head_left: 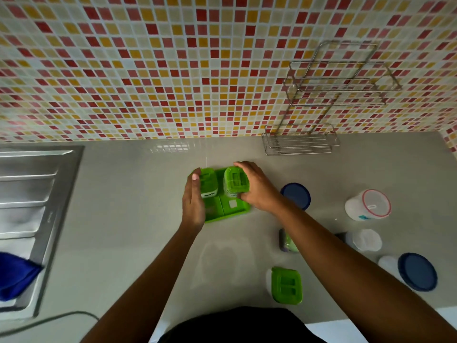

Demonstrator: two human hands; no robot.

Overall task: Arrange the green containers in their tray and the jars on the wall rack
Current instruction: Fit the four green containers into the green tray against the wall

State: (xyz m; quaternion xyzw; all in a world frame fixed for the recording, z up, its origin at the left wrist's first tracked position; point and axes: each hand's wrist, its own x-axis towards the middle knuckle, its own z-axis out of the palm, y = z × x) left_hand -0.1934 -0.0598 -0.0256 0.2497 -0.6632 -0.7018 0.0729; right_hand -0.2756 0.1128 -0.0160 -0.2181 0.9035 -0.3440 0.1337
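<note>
A green tray [228,214] lies on the grey counter with two green-lidded containers standing in its far slots. My right hand [257,189] grips the right container [235,181]. My left hand [193,201] lies flat against the left side of the left container [208,183], fingers straight. The tray's two near slots hold nothing. A third green-lidded container [286,285] stands near the counter's front edge, and a fourth [288,241] lies on its side, partly hidden by my right forearm. Several jars stand at the right. The wire wall rack [300,139] holds nothing.
Jars with a blue lid [296,195], red-rimmed lid [368,205], white lid [366,240] and another blue lid [416,271] stand to the right. A steel sink drainboard [32,194] with a blue cloth [14,276] is at the left. A mosaic-tiled wall rises behind.
</note>
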